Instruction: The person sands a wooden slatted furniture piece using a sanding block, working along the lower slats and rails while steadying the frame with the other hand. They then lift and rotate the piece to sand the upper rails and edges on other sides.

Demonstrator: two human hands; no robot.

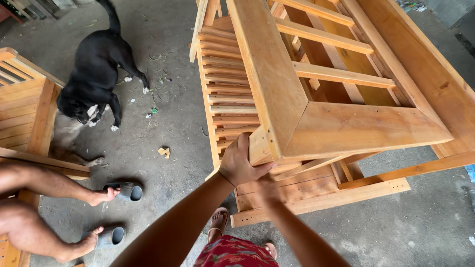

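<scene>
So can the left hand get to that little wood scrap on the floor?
Probably not as things stand: the left hand is clamped on the wooden frame's corner, and the wood scrap lies down on the floor, off to its left.

the left hand [241, 163] grips the corner of a wooden chair frame [316, 128]; the right hand [266, 189] is under it, and a black dog [96, 74] stands near.
</scene>
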